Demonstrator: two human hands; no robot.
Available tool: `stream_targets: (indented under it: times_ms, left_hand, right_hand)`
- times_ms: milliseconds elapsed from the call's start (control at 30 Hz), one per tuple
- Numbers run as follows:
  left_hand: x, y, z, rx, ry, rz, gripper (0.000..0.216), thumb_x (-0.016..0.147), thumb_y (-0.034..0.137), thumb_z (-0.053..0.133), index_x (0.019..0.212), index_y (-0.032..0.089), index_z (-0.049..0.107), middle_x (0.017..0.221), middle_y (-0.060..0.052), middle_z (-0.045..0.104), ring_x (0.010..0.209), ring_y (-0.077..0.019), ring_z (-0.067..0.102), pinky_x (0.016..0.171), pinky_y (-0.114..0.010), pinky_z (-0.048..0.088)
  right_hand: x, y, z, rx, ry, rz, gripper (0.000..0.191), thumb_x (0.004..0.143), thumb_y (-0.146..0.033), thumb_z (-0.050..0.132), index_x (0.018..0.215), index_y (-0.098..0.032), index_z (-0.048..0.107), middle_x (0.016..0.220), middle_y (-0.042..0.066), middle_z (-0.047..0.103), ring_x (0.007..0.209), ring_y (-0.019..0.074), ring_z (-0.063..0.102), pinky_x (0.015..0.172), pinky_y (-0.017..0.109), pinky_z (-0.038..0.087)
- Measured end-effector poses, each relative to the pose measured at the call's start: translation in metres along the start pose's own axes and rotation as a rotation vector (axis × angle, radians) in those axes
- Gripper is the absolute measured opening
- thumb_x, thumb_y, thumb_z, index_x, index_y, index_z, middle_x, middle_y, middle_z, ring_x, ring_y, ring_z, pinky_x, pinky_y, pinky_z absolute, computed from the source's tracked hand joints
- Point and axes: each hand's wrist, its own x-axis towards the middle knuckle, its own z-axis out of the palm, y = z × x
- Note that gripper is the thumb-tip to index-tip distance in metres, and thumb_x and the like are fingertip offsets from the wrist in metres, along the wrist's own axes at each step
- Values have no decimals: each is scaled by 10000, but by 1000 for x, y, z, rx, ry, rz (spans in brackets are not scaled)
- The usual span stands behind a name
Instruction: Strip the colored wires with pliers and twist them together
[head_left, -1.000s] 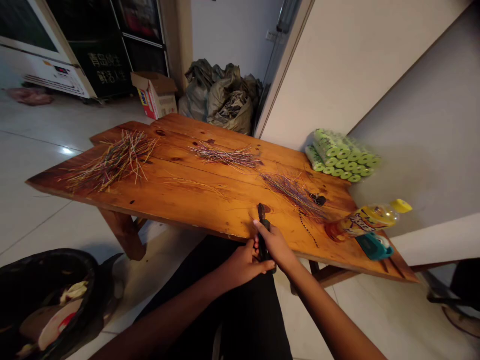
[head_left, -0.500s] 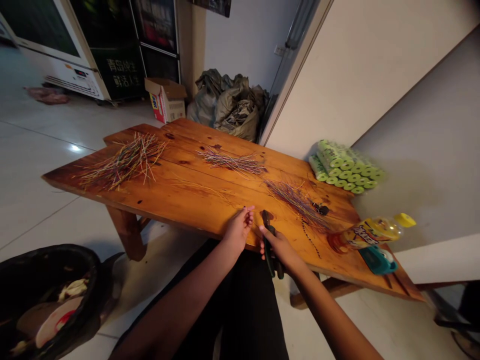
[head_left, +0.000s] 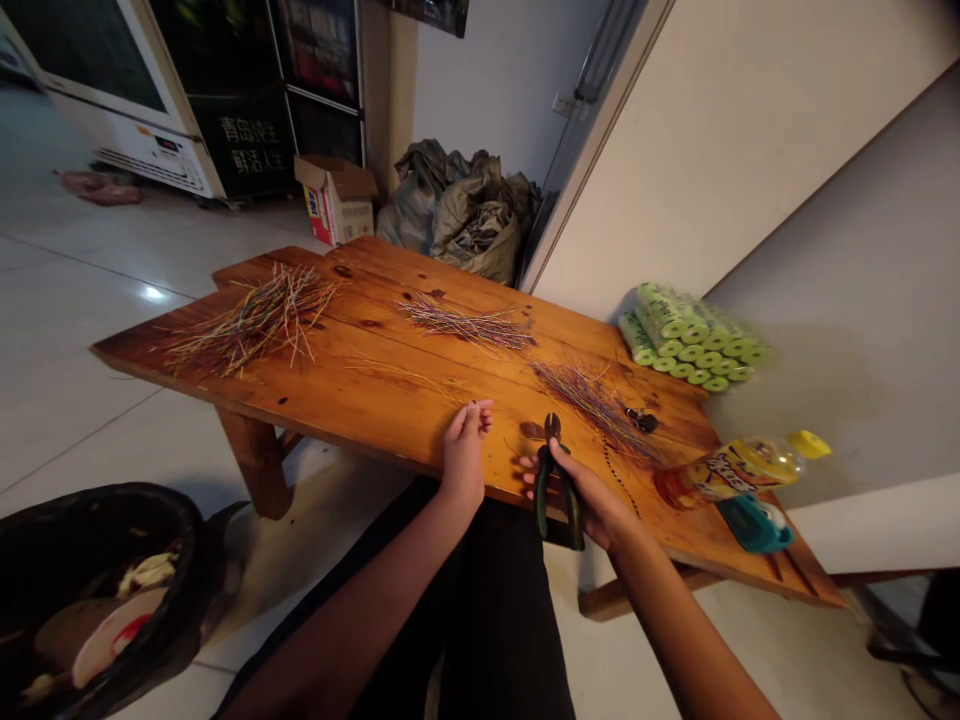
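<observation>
My right hand (head_left: 585,490) grips a pair of dark green-handled cutters (head_left: 556,480), their handles spread and the jaws pointing away over the wooden table (head_left: 390,400). My left hand (head_left: 463,450) rests on the table's near edge just left of the cutters, fingers held together and pointing forward, holding nothing I can make out. A pile of thin purple wire strands (head_left: 592,395) lies just beyond the cutters. A second pile (head_left: 469,325) lies at the table's middle and a larger yellowish pile (head_left: 251,320) at its far left.
A yellow-capped bottle (head_left: 742,462) and a teal object (head_left: 754,520) lie at the table's right end. A small dark clip (head_left: 639,420) sits by the near pile. Green rolls (head_left: 690,328) lie against the wall. A black bin (head_left: 90,590) stands at lower left.
My left hand let go of the cutters and moved left onto the table edge. My right hand turned the cutters and their handles now stand spread apart.
</observation>
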Motion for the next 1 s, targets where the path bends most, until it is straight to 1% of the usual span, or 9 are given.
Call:
stream_targets:
  times_ms: [67,167,300,433,600,667,767,833,1000]
  left_hand:
    - [-1,-3,-2,87,-21,39,254,768,336,555,894,144,662,741,-4,583,697,-80,523,707,-201,408]
    - [-2,-5,-4,170,-42,90,270,770,334,560,948,163,668,869,-30,640,779,-99,549,762,-220,415]
    - [-5,-2,-4,231,-44,105,253,752,314,590,948,178,673,962,-49,671,855,-129,584,815,-254,424]
    - [-9,1,-3,261,-82,102,218,721,276,627,911,175,666,934,-46,675,880,-144,597,840,-266,423]
    - [-15,2,-3,244,-140,141,347,727,285,632,1055,190,574,760,1,651,767,-126,610,783,-257,442]
    - [-16,2,-2,237,-131,148,303,721,287,639,999,179,584,759,-2,649,756,-124,612,761,-250,447]
    - [-18,-1,-2,218,-112,130,199,691,292,663,823,159,595,775,-20,651,740,-131,618,709,-246,462]
    - [-18,-4,-2,201,-103,117,184,674,296,673,745,158,574,745,-18,645,703,-132,618,667,-247,469]
    - [-16,-6,-3,179,-69,114,199,654,295,684,693,166,537,674,8,617,641,-119,605,620,-243,471]
  right_hand:
    - [-4,0,3,34,-29,1,337,808,-476,516,850,-152,602,858,84,676,727,156,643,693,290,538]
    - [-10,4,10,-8,-40,-14,363,785,-501,536,877,-160,615,905,79,674,744,153,639,684,280,535]
    - [-17,9,21,-179,-41,11,421,773,-550,516,870,-156,629,785,55,667,634,120,618,619,231,509]
    - [-20,7,29,-255,-46,8,457,769,-578,490,860,-153,631,723,35,651,576,107,601,577,214,480]
    - [-17,4,35,-276,-37,-8,463,765,-593,470,806,-153,608,638,9,626,510,94,582,515,194,450]
    - [-15,4,37,-274,-46,-39,448,775,-580,463,767,-153,595,633,8,619,509,92,578,512,193,456]
    - [-12,6,40,-252,-58,-93,410,789,-549,462,712,-159,560,625,2,599,504,90,566,503,197,469]
    - [-10,7,42,-228,-56,-116,380,799,-531,455,716,-168,534,602,-10,577,480,91,556,482,205,472]
    - [-5,9,43,-257,-44,-136,359,808,-515,433,712,-175,499,546,-21,549,430,95,535,428,210,461]
